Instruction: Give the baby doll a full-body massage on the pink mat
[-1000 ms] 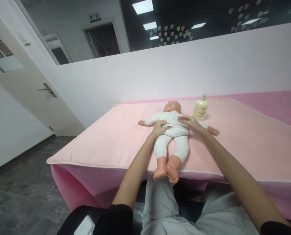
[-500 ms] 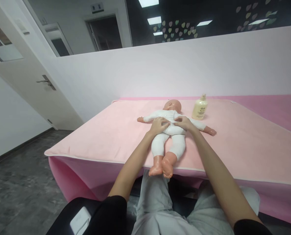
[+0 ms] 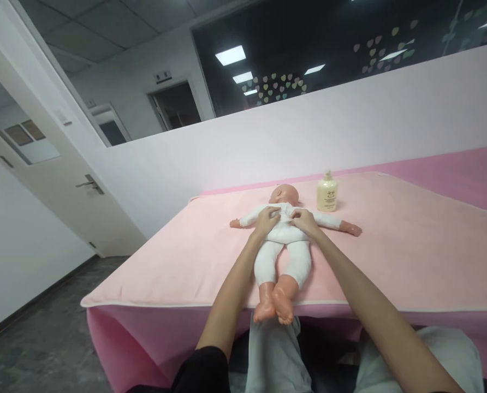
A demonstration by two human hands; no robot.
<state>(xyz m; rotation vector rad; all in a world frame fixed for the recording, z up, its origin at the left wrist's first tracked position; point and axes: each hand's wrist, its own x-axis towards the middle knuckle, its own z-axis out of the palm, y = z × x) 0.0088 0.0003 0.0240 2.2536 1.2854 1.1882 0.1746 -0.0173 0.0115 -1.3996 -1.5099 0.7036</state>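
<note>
On its back on the pink padded cover lies a baby doll (image 3: 285, 233), its head at the far end and its bare feet over the near edge. It has a white cloth body and sleeves, with arms spread. My left hand (image 3: 267, 220) rests at the left side of its chest, fingers curled in on the white cloth. Opposite it, my right hand (image 3: 304, 221) pinches the cloth at the right side. Creases run between the two hands; the fingertips are partly hidden.
A pale yellow pump bottle (image 3: 327, 192) stands beyond the doll's arm, to the right. The pink cover (image 3: 165, 273) hangs over the table's front edge. Behind rises a white wall (image 3: 227, 147) below a dark window; a door (image 3: 71, 174) is at left.
Both hands have shifted from the doll's belly up towards its chest, with the cloth bunched between them. The view has tilted, so everything sits lower. The doll and the bottle stay in place.
</note>
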